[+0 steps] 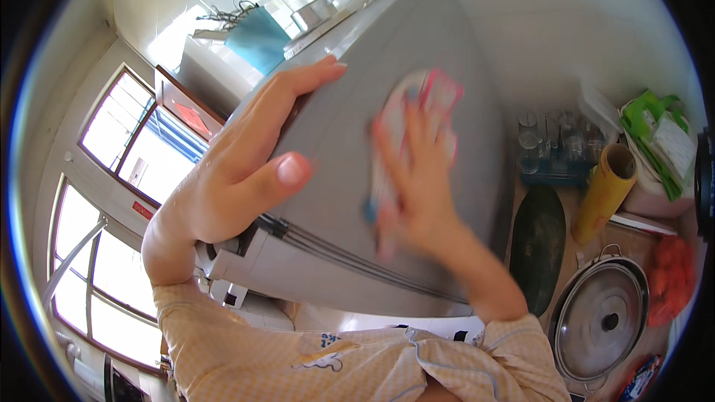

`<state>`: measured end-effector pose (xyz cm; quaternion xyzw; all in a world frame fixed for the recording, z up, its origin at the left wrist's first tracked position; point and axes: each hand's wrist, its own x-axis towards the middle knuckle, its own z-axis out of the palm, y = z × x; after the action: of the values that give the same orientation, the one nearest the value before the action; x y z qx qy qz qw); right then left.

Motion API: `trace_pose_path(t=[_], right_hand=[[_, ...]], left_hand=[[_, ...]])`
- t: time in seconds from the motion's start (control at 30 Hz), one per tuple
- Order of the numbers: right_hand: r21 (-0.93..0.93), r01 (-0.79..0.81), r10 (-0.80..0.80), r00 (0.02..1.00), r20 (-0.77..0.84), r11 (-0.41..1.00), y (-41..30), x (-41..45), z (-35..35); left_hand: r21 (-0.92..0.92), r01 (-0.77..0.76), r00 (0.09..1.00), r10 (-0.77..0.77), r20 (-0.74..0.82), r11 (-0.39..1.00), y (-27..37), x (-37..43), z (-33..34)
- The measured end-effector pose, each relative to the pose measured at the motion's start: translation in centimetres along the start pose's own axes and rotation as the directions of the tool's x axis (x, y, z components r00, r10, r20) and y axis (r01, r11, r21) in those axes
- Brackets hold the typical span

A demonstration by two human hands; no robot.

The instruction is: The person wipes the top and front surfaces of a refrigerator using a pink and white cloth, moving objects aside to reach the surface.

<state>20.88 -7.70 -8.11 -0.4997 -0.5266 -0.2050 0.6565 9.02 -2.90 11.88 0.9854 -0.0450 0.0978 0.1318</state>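
Observation:
My right hand (422, 195) presses a white cloth with pink edging (444, 92) flat against the grey side panel of a refrigerator (335, 190). Its fingers are spread over the cloth, and hand and cloth are slightly blurred. My left hand (246, 162) holds nothing. It rests at the refrigerator's top edge, thumb apart from the other fingers, some of which are hidden behind the hand. A dark door seal (346, 259) runs along the lower side of the panel, between it and the pale door.
On the refrigerator's top stand a blue container (258, 39) and a metal pot (314, 13). To the right, a counter holds a large dark green gourd (537, 248), a yellow roll (606, 192), a lidded metal pan (600, 318), glasses (558, 137) and a red net bag (672, 279).

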Motion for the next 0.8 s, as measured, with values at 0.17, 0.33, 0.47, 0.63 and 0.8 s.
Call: trace_pose_path(t=[0.17,0.33,0.47,0.63,0.8], right_hand=[[0.099,0.085,-0.096,0.990,0.107,0.991,-3.9,-4.8,0.5],[0.132,0.207,-0.219,0.972,0.080,0.969,-2.3,1.3,-0.4],[-0.056,0.140,-0.148,0.970,-0.191,0.989,7.5,7.4,1.3],[-0.498,0.026,-0.120,0.980,-0.156,0.867,23.7,12.6,-0.8],[-0.135,-0.017,0.008,0.998,-0.067,0.991,9.9,6.2,-0.3]], left_hand=[[0.156,-0.051,0.998,0.044,0.051,0.986,-0.3,2.3,-1.0],[0.189,0.245,0.970,-0.240,-0.047,0.951,0.6,3.1,0.3],[0.094,0.353,0.935,-0.354,-0.008,0.931,0.7,3.1,0.5],[0.055,0.358,0.934,-0.358,-0.008,0.932,1.2,4.6,1.1],[-0.024,0.392,0.920,-0.392,0.017,0.920,0.5,4.1,1.1]])
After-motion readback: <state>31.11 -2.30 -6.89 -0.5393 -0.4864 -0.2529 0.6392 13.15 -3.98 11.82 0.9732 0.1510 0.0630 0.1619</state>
